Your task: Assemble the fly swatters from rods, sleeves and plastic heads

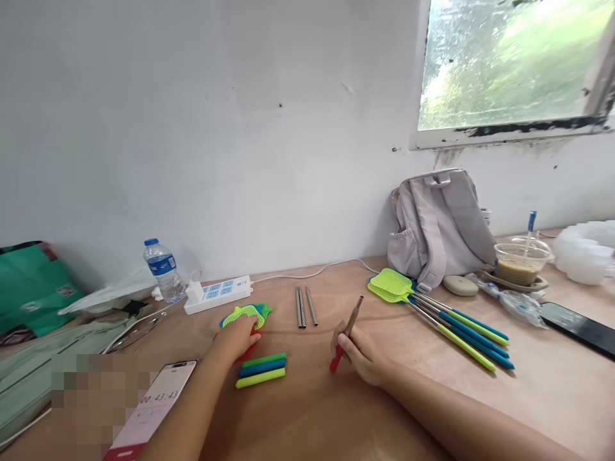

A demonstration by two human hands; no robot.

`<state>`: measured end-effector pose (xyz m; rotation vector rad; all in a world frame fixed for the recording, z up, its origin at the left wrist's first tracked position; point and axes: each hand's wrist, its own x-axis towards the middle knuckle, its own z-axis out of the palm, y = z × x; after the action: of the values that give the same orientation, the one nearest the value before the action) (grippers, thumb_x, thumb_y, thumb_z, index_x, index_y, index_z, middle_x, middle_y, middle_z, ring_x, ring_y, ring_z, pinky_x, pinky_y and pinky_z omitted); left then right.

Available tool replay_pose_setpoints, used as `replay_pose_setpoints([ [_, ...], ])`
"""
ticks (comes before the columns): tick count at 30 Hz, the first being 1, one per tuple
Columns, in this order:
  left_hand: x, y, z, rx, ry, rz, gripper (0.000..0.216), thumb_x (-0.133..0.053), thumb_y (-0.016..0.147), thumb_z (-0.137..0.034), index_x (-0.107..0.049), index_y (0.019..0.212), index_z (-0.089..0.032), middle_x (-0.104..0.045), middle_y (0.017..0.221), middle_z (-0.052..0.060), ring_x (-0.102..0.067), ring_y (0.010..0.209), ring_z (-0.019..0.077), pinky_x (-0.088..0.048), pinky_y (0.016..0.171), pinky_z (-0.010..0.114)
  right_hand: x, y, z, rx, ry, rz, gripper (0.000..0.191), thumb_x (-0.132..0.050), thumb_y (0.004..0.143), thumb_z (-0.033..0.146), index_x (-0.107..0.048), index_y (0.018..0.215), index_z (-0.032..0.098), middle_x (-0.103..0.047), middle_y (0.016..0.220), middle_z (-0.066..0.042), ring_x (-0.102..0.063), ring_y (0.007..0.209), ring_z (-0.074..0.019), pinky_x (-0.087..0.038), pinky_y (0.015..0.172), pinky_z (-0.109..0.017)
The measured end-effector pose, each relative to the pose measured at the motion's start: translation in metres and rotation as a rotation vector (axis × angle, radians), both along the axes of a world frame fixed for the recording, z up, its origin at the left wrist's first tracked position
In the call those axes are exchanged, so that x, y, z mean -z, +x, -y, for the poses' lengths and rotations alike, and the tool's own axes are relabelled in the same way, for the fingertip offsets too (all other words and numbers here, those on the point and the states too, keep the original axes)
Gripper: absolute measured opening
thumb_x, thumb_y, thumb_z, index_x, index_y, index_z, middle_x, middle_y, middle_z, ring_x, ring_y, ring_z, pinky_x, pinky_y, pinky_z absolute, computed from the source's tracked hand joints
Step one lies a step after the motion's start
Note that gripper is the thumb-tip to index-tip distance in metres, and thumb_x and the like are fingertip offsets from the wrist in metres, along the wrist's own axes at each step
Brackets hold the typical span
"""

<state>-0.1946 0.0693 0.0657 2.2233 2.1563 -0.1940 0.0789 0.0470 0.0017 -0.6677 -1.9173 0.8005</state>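
My right hand (360, 355) is closed around a thin metal rod with a red grip (346, 333), held tilted with the red end touching the wooden table (312, 410). My left hand (235, 338) rests fingers down on a stack of flyswatter heads (247, 314), lime green on top, blue and red beneath. Just in front of it lie three short handle grips (261, 369) in green, blue and lime. Three bare metal rods (304, 306) lie side by side beyond my hands.
Several assembled flyswatters (442, 314) lie to the right by a grey backpack (439, 224). A drink cup (520, 262) and a dark phone (579, 326) sit further right. A power strip (218, 293), water bottle (163, 269) and a phone showing a timer (156, 400) are on the left.
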Motion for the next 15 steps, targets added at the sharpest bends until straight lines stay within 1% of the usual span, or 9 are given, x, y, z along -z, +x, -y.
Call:
replay_pose_setpoints([
  [2, -0.001, 0.004, 0.000, 0.019, -0.005, -0.023, 0.027, -0.048, 0.073, -0.020, -0.060, 0.096, -0.016, -0.065, 0.101, 0.012, -0.061, 0.091, 0.0285, -0.043, 0.070, 0.032, 0.000, 0.000, -0.001, 0.012, 0.033, -0.035, 0.042, -0.023, 0.093, 0.048, -0.045, 0.071, 0.018, -0.053, 0.063, -0.001, -0.045, 0.052, -0.0105, -0.037, 0.054, -0.023],
  [5, -0.005, 0.009, 0.001, 0.010, -0.009, -0.042, 0.023, -0.048, 0.068, -0.014, -0.061, 0.088, -0.015, -0.067, 0.089, 0.012, -0.063, 0.079, 0.0280, -0.041, 0.062, 0.031, 0.003, 0.001, -0.003, 0.079, 0.063, -0.087, 0.044, -0.020, 0.093, 0.047, -0.043, 0.067, 0.019, -0.050, 0.056, 0.000, -0.045, 0.051, -0.0110, -0.036, 0.053, -0.024],
  [8, -0.009, 0.010, -0.001, -0.011, 0.012, -0.038, 0.017, -0.046, 0.069, -0.013, -0.060, 0.079, -0.015, -0.066, 0.078, 0.010, -0.062, 0.071, 0.0254, -0.039, 0.058, 0.030, 0.008, 0.002, -0.005, 0.143, 0.067, -0.072, 0.045, -0.020, 0.094, 0.045, -0.043, 0.065, 0.020, -0.049, 0.054, 0.001, -0.045, 0.051, -0.0113, -0.036, 0.053, -0.024],
  [11, -0.013, 0.005, -0.004, -0.042, 0.059, -0.023, 0.015, -0.044, 0.073, -0.016, -0.058, 0.076, -0.016, -0.065, 0.073, 0.008, -0.061, 0.068, 0.0235, -0.037, 0.057, 0.028, 0.009, -0.001, -0.007, 0.174, 0.028, -0.029, 0.045, -0.021, 0.093, 0.045, -0.043, 0.064, 0.020, -0.050, 0.053, 0.000, -0.046, 0.051, -0.0116, -0.036, 0.053, -0.024],
  [15, -0.023, -0.006, -0.007, -0.121, 0.119, 0.011, 0.016, -0.043, 0.075, -0.017, -0.058, 0.071, -0.017, -0.064, 0.065, 0.007, -0.060, 0.064, 0.0224, -0.036, 0.055, 0.027, 0.005, -0.005, -0.008, 0.216, -0.050, -0.004, 0.047, -0.020, 0.093, 0.047, -0.043, 0.062, 0.020, -0.050, 0.052, 0.000, -0.047, 0.049, -0.0116, -0.035, 0.051, -0.024],
])
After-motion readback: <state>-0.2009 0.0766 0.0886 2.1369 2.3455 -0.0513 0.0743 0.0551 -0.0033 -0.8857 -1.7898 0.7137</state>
